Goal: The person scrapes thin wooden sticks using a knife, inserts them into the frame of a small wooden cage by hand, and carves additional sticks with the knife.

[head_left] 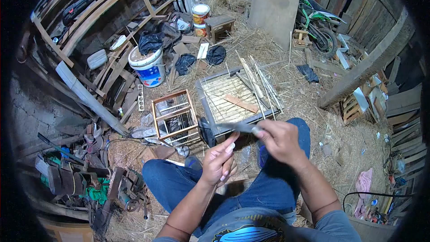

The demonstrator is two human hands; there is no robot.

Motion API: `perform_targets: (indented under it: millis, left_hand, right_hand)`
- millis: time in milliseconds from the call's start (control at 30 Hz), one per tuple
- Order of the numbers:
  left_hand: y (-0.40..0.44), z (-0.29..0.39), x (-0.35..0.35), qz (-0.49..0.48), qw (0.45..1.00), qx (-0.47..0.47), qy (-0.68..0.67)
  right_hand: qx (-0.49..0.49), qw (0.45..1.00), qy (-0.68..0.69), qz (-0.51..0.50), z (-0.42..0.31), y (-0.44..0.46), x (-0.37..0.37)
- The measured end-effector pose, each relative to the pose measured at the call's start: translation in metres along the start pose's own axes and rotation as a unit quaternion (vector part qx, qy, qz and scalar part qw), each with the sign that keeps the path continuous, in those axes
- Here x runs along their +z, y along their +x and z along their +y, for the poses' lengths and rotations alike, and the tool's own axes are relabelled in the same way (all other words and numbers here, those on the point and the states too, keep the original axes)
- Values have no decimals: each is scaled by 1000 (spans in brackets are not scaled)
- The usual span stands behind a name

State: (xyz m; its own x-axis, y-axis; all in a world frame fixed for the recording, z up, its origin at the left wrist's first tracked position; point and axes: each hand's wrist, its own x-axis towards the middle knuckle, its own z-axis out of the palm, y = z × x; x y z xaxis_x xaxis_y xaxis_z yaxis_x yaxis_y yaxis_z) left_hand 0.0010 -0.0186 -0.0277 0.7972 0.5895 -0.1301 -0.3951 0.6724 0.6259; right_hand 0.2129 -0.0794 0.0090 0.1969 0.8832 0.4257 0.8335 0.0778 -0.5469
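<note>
My right hand grips a knife, its grey blade pointing left and slightly blurred. Just below the blade, my left hand is closed around a thin wooden stick; the stick's upper end comes up close to the blade, and whether they touch I cannot tell. Beyond both hands lies a grey-edged square panel with a pale top. On it rest several long thin sticks and a flat brown wooden strip. A small wooden frame with thin bars stands left of the panel.
Straw and shavings cover the floor. A white bucket stands at the back left, with stacked paint tubs and a stool behind. A slanted wooden post and a green motorbike are on the right. Tools clutter the left.
</note>
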Motion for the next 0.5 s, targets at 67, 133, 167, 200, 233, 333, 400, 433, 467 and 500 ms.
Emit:
perform_targets:
  millis: [67, 133, 167, 200, 233, 333, 400, 433, 467, 500]
  left_hand:
    - [3, 2, 3, 2, 1000, 1, 22]
    - [4, -1, 2, 6, 998, -6, 58]
    - [4, 1, 3, 7, 998, -5, 59]
    - [3, 3, 4, 8, 999, -20, 49]
    - [3, 5, 5, 10, 999, -35, 39]
    - [5, 3, -2, -2, 999, -43, 22]
    - [5, 4, 1, 2, 999, -48, 5]
    - [4, 5, 1, 6, 998, -53, -12]
    - [4, 4, 0, 7, 999, -52, -12]
    - [6, 3, -2, 0, 998, -52, -32]
  right_hand:
    - [-47, 999, 18, -21, -13, -3, 5]
    - [-46, 997, 36, -48, -20, -3, 7]
    - [-44, 997, 47, -47, -20, -2, 10]
    - [-46, 997, 49, -46, -18, -1, 11]
    - [-59, 997, 46, -36, -14, 1, 13]
    - [-61, 997, 41, -30, -7, -3, 14]
    - [-54, 997, 38, -38, -3, -3, 15]
    - [-48, 997, 35, -42, -2, -4, 16]
    - [-42, 998, 31, -46, -1, -3, 16]
    - [-43, 998, 31, -47, -1, -3, 15]
